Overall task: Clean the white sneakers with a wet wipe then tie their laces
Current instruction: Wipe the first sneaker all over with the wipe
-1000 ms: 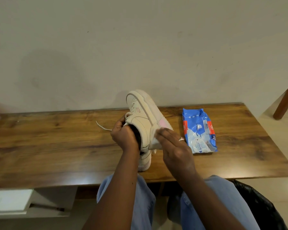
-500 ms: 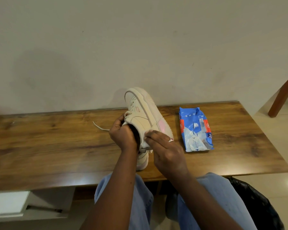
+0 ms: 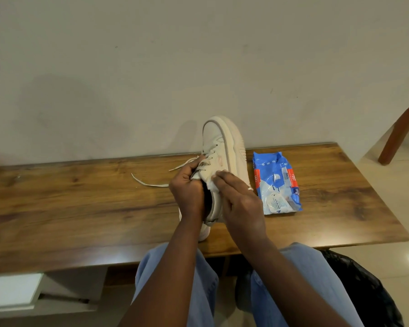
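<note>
Knees in blue jeans (image 3: 175, 279) fill the bottom edge, with a black bag (image 3: 364, 293) on the floor to the right of them. Both forearms reach up from there over the near edge of the wooden table (image 3: 80, 208). Under the left wrist a second white sneaker (image 3: 204, 233) lies on the tabletop, mostly hidden. The left hand (image 3: 187, 192) grips the raised white sneaker (image 3: 224, 142) at its opening, fingers curled round the tongue and top eyelets. That shoe stands tilted with its toe up and away from the person and its sole facing right. The right hand (image 3: 239, 204) lies with fairly straight fingers flat over a wet wipe (image 3: 213, 184), pressing it against the side of the shoe near the collar; the thumb is hidden, so I cannot tell whether it also pinches the wipe. A loose lace (image 3: 149, 184) trails left from the held shoe across the table. Just to the right of the hands a blue and white pack of wipes (image 3: 276, 182) lies flat on the tabletop, near the shoe but apart from it. Behind the table rises a plain pale wall (image 3: 151, 67), and a brown wooden leg (image 3: 401, 128) leans at the far right.
</note>
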